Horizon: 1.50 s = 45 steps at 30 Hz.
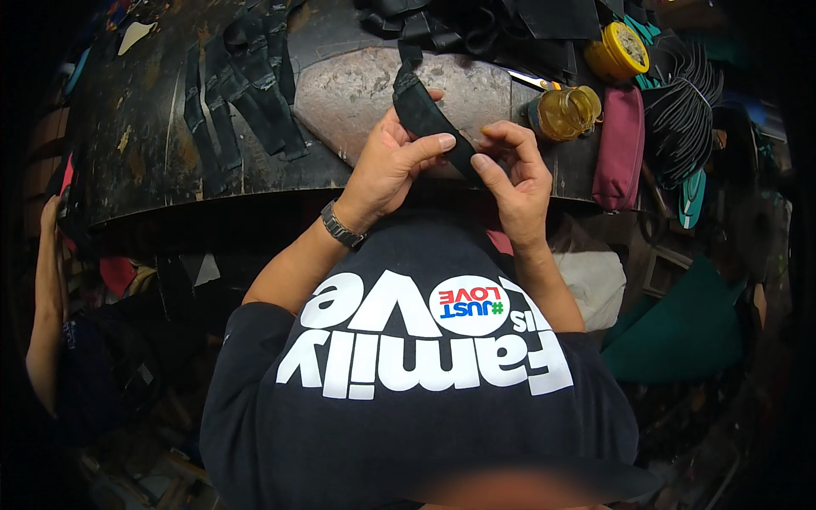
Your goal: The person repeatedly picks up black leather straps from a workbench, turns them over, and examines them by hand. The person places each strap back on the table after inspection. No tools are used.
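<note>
The left hand (387,166) holds the black strip (422,112) around its middle, thumb on top. The right hand (520,183) has its thumb on the strip near the low end; I cannot tell if it grips tight. The strip is long and slants from far left to near right, by the near edge of the tabletop (157,149). The right hand is closer to that low end. Big white letters (425,361) and a round colored patch (467,307) show upside down on the dark shirt (255,374).

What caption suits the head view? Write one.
Left hand holds a black strip, right hand at its near end, at a worn table.
</note>
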Available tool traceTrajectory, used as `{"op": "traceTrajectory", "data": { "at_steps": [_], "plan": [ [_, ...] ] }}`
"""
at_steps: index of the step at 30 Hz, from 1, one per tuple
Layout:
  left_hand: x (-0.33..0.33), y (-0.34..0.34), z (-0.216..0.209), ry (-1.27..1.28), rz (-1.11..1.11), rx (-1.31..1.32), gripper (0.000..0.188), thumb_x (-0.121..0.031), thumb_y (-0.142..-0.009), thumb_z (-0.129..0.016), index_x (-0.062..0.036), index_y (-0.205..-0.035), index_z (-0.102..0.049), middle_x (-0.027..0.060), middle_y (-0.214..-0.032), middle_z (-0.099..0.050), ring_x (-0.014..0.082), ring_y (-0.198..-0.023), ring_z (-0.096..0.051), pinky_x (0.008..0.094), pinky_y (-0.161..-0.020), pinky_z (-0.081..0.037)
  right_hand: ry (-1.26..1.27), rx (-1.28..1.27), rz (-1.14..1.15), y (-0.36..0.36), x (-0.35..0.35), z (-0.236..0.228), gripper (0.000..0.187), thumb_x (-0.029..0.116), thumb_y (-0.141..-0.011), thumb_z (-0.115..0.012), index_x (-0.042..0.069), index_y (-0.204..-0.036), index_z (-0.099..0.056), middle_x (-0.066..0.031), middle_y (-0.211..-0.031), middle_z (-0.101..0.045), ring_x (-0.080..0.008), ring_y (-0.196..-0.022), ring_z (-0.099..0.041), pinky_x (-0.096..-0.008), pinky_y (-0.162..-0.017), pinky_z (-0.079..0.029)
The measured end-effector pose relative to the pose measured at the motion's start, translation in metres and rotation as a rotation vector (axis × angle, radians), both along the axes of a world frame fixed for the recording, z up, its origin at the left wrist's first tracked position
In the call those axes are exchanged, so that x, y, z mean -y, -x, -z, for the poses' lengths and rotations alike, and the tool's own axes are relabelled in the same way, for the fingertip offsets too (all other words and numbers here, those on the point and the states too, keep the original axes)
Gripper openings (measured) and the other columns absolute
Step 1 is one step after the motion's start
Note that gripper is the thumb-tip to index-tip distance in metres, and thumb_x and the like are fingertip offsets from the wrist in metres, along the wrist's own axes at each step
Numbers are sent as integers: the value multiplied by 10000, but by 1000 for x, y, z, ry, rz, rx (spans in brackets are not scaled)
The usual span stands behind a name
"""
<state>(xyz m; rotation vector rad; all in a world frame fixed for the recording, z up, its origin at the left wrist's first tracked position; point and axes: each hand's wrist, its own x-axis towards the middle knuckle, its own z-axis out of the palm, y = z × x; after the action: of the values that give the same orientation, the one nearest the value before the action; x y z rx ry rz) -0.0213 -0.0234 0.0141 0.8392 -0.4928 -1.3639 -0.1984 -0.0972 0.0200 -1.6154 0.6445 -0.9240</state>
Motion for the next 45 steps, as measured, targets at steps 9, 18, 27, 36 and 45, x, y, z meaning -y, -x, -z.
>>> {"op": "traceTrajectory", "data": {
  "at_steps": [9, 18, 27, 36, 45],
  "plan": [
    [-3, 3, 2, 33, -26, 72, 609, 12, -916, -670, -68, -1449, -387, 45, -1086, -663, 98, -959, -647, 238, -784, -535, 176, -78, 64, -11, -3, -4, 316, 92, -818, -765, 35, -1120, -690, -109, -1246, -548, -217, -1131, -560, -324, -962, -450],
    [-4, 3, 4, 63, -29, 127, 566, -6, -930, -668, -69, -1429, -409, 47, -1110, -661, 88, -962, -651, 228, -781, -541, 77, 41, 56, -17, -4, -3, 220, 15, -821, -743, 44, -1038, -741, -106, -1208, -595, -215, -1116, -578, -318, -960, -454],
    [-5, 2, 3, 1, -28, 30, 511, -1, -939, -652, -49, -1408, -455, 43, -1095, -657, 101, -970, -651, 270, -825, -595, 708, -173, 160, -17, 3, -4, 258, 4, -757, -767, 81, -1004, -761, -100, -1179, -621, -272, -1103, -557, -360, -904, -474],
    [-5, -1, 5, 3, -20, 44, 475, -22, -965, -621, -34, -1411, -458, 82, -1113, -670, 136, -973, -674, 271, -828, -592, 778, -259, 39, -7, 8, -12, 392, -141, -727, -627, 97, -1002, -774, -110, -1248, -589, -273, -1206, -522, -357, -987, -437],
    [-3, 2, 9, 97, -91, 180, 306, -15, -930, -678, -39, -1218, -577, 66, -1089, -679, 126, -968, -665, 279, -805, -592, 161, -226, 34, 1, 14, -15, 145, 130, -929, -639, 27, -988, -722, -149, -1195, -594, -280, -1138, -536, -363, -999, -411]
  ]
}}
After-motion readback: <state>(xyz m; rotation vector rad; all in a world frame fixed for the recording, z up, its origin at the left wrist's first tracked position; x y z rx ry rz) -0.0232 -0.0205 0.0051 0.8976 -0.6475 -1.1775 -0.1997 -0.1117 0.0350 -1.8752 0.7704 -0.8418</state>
